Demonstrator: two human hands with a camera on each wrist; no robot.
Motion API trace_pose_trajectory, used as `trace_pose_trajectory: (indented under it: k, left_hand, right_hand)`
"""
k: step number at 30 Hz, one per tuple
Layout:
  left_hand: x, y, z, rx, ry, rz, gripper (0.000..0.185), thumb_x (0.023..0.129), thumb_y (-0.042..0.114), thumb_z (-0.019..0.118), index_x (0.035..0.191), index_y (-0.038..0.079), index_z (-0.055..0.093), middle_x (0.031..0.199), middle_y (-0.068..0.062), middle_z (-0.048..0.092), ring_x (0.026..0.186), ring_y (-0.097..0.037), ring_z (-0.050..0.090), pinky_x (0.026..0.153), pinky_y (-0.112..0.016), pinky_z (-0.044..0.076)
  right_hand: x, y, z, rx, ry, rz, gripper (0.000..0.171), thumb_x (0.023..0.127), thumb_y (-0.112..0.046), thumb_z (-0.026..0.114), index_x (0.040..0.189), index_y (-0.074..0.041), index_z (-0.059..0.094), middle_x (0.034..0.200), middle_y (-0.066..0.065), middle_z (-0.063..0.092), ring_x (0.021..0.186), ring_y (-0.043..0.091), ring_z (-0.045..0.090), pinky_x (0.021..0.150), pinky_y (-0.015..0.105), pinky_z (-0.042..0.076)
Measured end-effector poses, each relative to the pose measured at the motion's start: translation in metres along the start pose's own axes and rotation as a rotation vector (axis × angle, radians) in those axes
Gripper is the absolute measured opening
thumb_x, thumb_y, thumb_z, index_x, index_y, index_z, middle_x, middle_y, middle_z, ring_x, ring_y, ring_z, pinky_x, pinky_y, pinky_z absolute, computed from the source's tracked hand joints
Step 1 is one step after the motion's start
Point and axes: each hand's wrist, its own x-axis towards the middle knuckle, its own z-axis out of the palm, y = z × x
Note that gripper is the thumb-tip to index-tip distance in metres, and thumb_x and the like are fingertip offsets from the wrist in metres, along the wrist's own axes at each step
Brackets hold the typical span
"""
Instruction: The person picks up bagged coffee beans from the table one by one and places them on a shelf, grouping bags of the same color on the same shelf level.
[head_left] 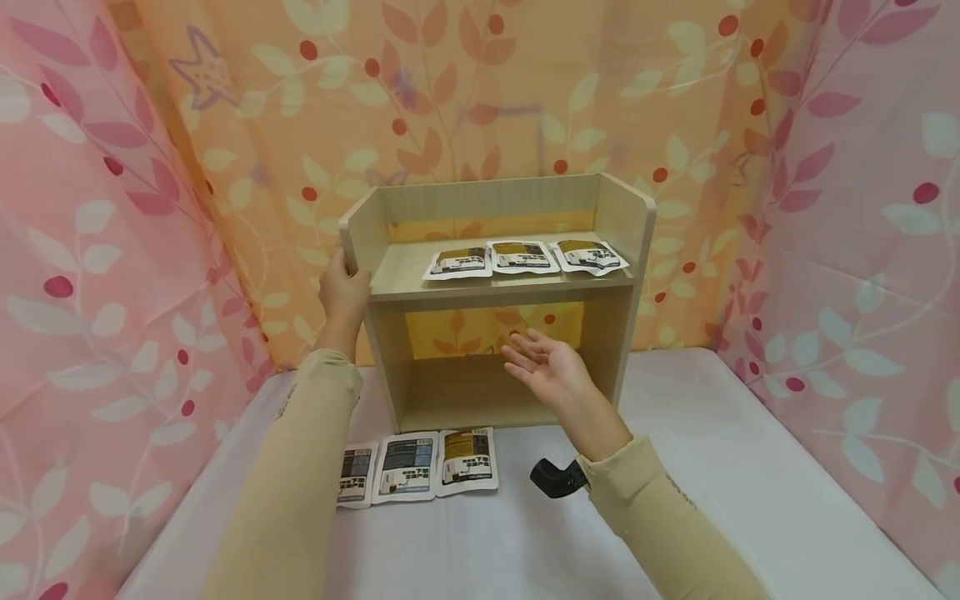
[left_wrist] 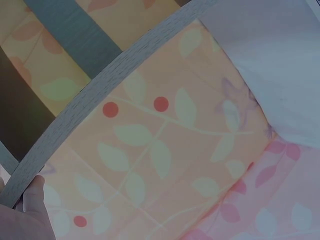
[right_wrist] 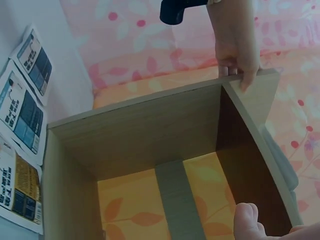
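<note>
A small light-wood shelf unit [head_left: 502, 292] stands on the white-covered table. My left hand [head_left: 345, 296] grips the edge of its left side panel, with the thumb at the front in the right wrist view. Palm up and fingers loosely extended, my right hand [head_left: 551, 371] is in front of the lower compartment and holds nothing. On the upper board lie three flat white pouches with brown-and-gold labels, the left pouch [head_left: 459, 262], middle pouch [head_left: 522, 257] and right pouch [head_left: 590, 255]. The upper board hides their undersides in the right wrist view.
Three more pouches lie in a row on the table before the unit: a gold-labelled pouch [head_left: 467, 461], a blue-labelled pouch [head_left: 406, 467] and a dark-labelled pouch [head_left: 355, 475] partly behind my left sleeve. Patterned curtains [head_left: 480, 100] enclose the back and sides. A black device [head_left: 557, 478] sits at my right wrist.
</note>
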Motion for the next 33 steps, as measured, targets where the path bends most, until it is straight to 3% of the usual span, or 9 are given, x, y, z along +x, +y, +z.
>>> trace_pose_trajectory:
  k: [8, 16, 24, 29, 33]
  left_hand:
    - [0.0, 0.001, 0.004, -0.018, -0.03, -0.009, 0.012, 0.087, 0.005, 0.049, 0.099, 0.002, 0.046, 0.1, -0.016, 0.056, 0.095, -0.032, 0.049, 0.084, -0.045, 0.036]
    - [0.0, 0.0, 0.002, -0.004, -0.022, -0.007, 0.009, 0.089, 0.005, 0.05, 0.093, 0.004, 0.042, 0.089, -0.013, 0.047, 0.086, -0.031, 0.044, 0.071, -0.036, 0.03]
    - [-0.001, 0.0, -0.001, -0.028, -0.02, -0.011, 0.014, 0.088, 0.005, 0.049, 0.101, 0.001, 0.047, 0.103, -0.017, 0.058, 0.096, -0.033, 0.049, 0.085, -0.046, 0.037]
    - [-0.002, -0.001, -0.003, -0.03, -0.031, -0.006, 0.01, 0.087, 0.004, 0.048, 0.096, 0.003, 0.044, 0.094, -0.015, 0.052, 0.089, -0.031, 0.046, 0.075, -0.038, 0.034]
    - [-0.002, -0.001, -0.003, -0.047, -0.054, -0.025, 0.019, 0.088, 0.005, 0.048, 0.107, 0.003, 0.049, 0.105, -0.017, 0.06, 0.098, -0.03, 0.051, 0.082, -0.039, 0.04]
  right_hand:
    - [-0.007, 0.01, -0.027, -0.015, 0.023, 0.02, 0.054, 0.103, -0.004, 0.032, 0.154, -0.002, 0.015, 0.157, 0.018, 0.023, 0.141, 0.036, 0.028, 0.113, 0.047, 0.019]
    - [-0.01, 0.03, -0.049, -0.076, -0.017, 0.043, 0.057, 0.101, -0.002, 0.029, 0.154, 0.0, 0.008, 0.158, 0.019, 0.016, 0.143, 0.041, 0.016, 0.113, 0.053, 0.007]
    - [-0.018, 0.051, -0.067, -0.113, -0.005, 0.079, 0.058, 0.101, -0.003, 0.028, 0.154, 0.001, 0.006, 0.158, 0.022, 0.011, 0.143, 0.045, 0.009, 0.112, 0.058, 0.002]
    - [-0.019, 0.063, -0.078, -0.163, -0.004, 0.093, 0.058, 0.101, -0.005, 0.028, 0.153, 0.002, 0.003, 0.158, 0.026, 0.007, 0.141, 0.05, 0.008, 0.111, 0.061, 0.003]
    - [-0.019, 0.072, -0.089, -0.195, -0.022, 0.131, 0.059, 0.102, -0.006, 0.027, 0.153, 0.002, -0.002, 0.156, 0.03, 0.003, 0.14, 0.052, 0.005, 0.109, 0.064, 0.002]
